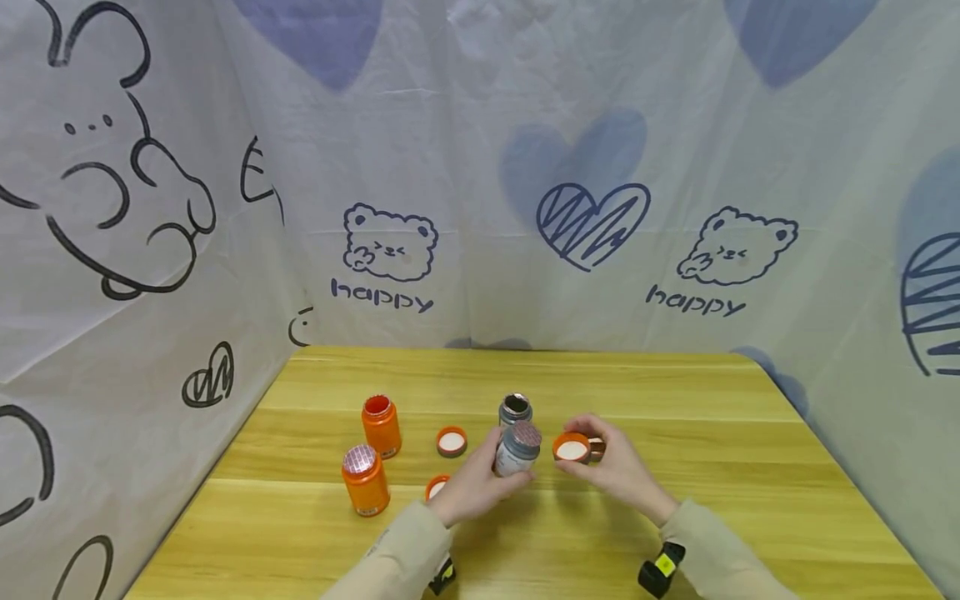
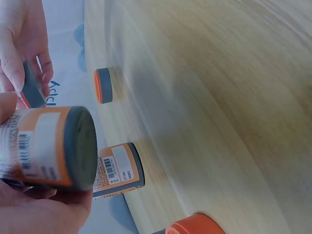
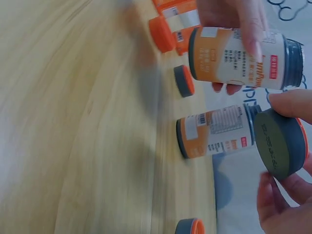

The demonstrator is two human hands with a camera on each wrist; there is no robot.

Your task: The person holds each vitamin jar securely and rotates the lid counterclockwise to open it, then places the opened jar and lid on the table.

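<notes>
My left hand (image 1: 477,485) grips a grey supplement bottle (image 1: 516,458) with a silvery foil seal across its mouth; the bottle is lifted off the table and tilted. In the left wrist view its dark base faces the camera. My right hand (image 1: 618,468) pinches a grey screw cap (image 3: 280,144) by its edge. The cap's orange rim and white lining face up and toward the head camera. Just behind the held bottle stands a second grey bottle (image 1: 515,406), uncapped, its mouth dark. Partly hidden by my right fingers, another grey cap (image 1: 597,450) lies on the table.
On the left stand an orange bottle (image 1: 381,429) without a cap and a foil-sealed orange bottle (image 1: 365,483). One grey cap (image 1: 452,442) lies lining up between the bottles. An orange cap (image 1: 436,485) is partly covered by my left hand. Patterned cloth (image 1: 472,167) hangs behind the wooden table (image 1: 750,500).
</notes>
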